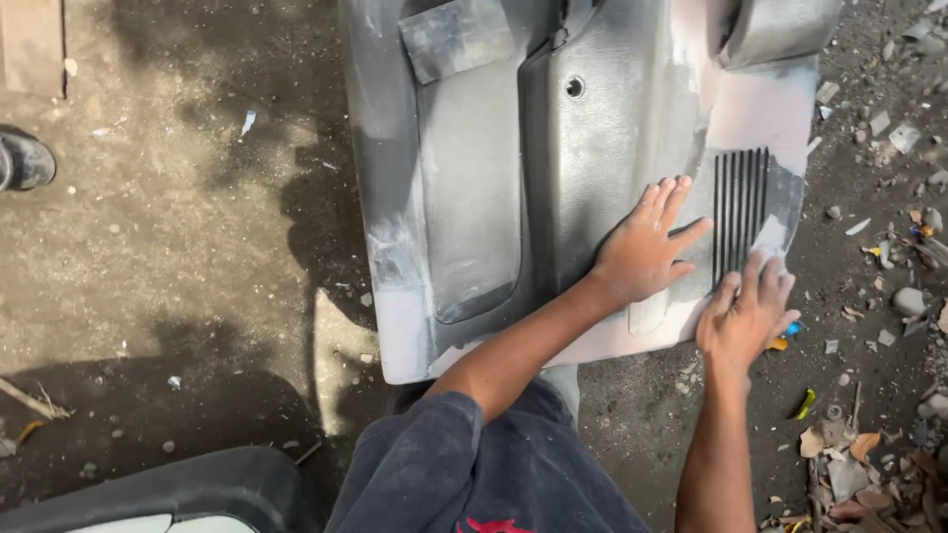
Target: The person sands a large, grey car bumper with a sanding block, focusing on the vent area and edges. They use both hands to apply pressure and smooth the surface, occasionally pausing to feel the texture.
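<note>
Left hand [647,247] spread flat on grey door panel [553,188], just left of black ribbed grille [741,212]. Right hand [746,316] pressing pale sanding sheet [770,242] against panel's lower corner, grip unclear. Rubble and dry leaves [869,464] right of hands; dark shoe [25,160] far left.

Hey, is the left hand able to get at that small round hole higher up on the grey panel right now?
Probably yes. The left hand lies flat on the grey panel, and the round hole sits above it across bare surface with nothing between.
</note>
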